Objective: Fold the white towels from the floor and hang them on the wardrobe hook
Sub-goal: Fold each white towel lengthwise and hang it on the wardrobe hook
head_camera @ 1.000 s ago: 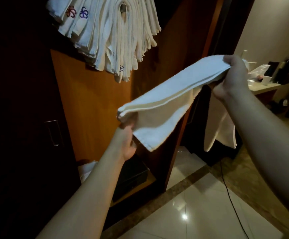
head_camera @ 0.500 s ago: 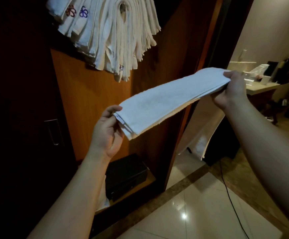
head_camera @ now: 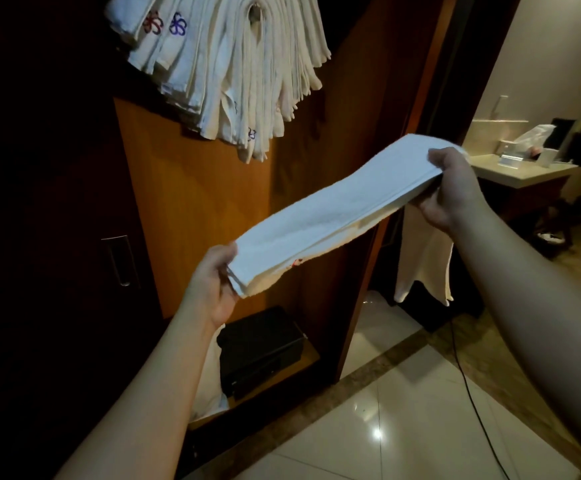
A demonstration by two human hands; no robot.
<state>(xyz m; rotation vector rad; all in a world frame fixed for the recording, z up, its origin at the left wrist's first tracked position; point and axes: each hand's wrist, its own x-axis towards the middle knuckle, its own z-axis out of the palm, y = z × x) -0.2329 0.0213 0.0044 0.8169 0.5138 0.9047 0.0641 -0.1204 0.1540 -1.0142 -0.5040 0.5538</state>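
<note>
A long folded white terry towel (head_camera: 337, 213) is held taut mid-air, pinched by left hand (head_camera: 213, 289) at near end and right hand (head_camera: 455, 192) at far end, keeping the fold flat for hanging beside the hung white towel bundle (head_camera: 233, 71).

hung towels (head_camera: 233, 74) crowding the wardrobe top, open air beneath, black box (head_camera: 259, 348) on shelf
</note>
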